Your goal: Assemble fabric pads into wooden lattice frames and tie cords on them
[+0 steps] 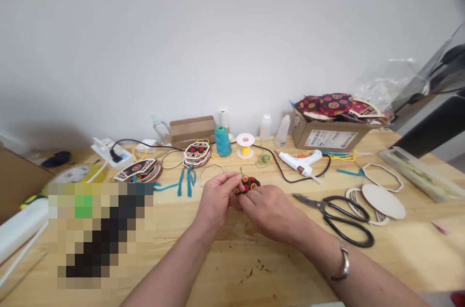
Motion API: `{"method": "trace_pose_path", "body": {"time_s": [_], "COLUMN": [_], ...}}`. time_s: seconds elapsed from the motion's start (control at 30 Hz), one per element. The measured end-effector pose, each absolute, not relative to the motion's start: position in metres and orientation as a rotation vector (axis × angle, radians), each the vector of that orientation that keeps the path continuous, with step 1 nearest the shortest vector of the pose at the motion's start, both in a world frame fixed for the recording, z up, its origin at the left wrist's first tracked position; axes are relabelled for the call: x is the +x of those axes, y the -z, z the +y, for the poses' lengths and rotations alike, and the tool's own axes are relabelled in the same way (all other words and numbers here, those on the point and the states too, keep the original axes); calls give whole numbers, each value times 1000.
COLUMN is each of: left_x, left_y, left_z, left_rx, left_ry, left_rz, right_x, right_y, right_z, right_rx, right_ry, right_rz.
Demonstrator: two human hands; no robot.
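Note:
Both hands meet over the middle of the wooden table, around a small piece of dark patterned fabric (251, 182) with red and yellow motifs. My left hand (218, 196) pinches its left side between thumb and fingers. From the other side my right hand (271, 210) grips it, fingers bent and close to the left fingertips. A thin green strand sticks up above the fabric, and another hangs below it. Much of the fabric is hidden behind my fingers. Black-handled scissors (329, 210) lie to the right of my right hand, blades slightly apart.
Behind the hands stand a teal thread cone (222, 141), a yellow thread spool (246, 146) and a white glue gun (301, 162) with a black cord. A cardboard box (323, 135) of patterned fabric is back right. Stacked lattice pieces (197, 153) sit left, and a round white disc (384, 201) right.

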State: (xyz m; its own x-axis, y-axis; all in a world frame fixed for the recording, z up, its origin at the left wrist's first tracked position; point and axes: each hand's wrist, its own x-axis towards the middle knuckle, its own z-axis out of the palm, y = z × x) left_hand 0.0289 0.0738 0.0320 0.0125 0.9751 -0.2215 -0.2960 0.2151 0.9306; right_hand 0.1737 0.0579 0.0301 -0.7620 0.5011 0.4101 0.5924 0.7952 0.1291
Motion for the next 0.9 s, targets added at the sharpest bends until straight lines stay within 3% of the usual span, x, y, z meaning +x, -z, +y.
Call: {"method": "trace_pose_path", "body": {"time_s": [0.17,0.33,0.5,0.9], "left_x": [30,33,37,37], "left_y": [-31,-33,-38,-37], "left_z": [74,72,67,65], "left_rx": [799,819,898,1001], "left_ry": [-1197,-1169,-1154,-1082], "left_rz": [1064,1140,1134,1099], "right_x": [177,179,176,178], "right_y": [-45,-40,-29,-39], "right_z": [55,70,81,82], "right_rx": [-612,-963,-1038,-1120], "right_ry": [-119,-600,-1259,-1302], "right_rz": [-2340,-1698,-1382,-1354]}}
